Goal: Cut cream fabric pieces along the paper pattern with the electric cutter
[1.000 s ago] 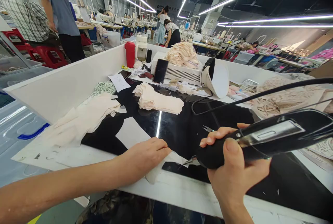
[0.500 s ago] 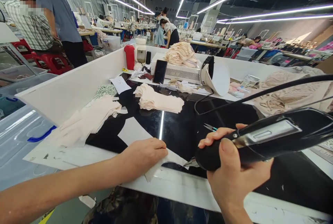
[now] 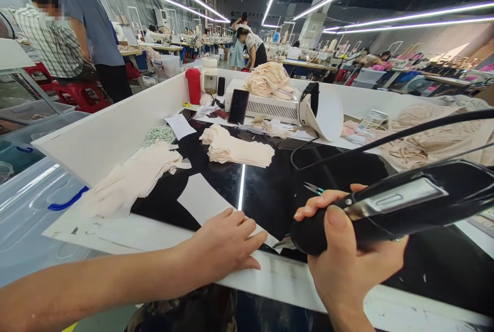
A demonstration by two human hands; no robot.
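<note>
My left hand [image 3: 227, 242] lies flat with fingers stretched out on a white fabric piece [image 3: 200, 202] near the front edge of the black glossy worktop [image 3: 270, 188]. My right hand [image 3: 349, 260] is wrapped around the black handle of a corded hand tool [image 3: 389, 206], whose metal tip [image 3: 283, 242] points left and touches the fabric just right of my left fingers. The tool's black cable [image 3: 386, 139] arcs back over the table.
Stacks of cream fabric pieces [image 3: 235, 149] [image 3: 135, 177] lie on the worktop, small snips [image 3: 313, 188] beside my right hand. At the back stand a white box unit [image 3: 266, 105], phone [image 3: 238, 106], red bottle [image 3: 193, 82] and white lamp [image 3: 322, 113]. A white wall [image 3: 111, 126] borders the left. People work beyond.
My left hand has slid slightly right and its fingers have spread flatter on the fabric. The tool stays almost still in my right hand.
</note>
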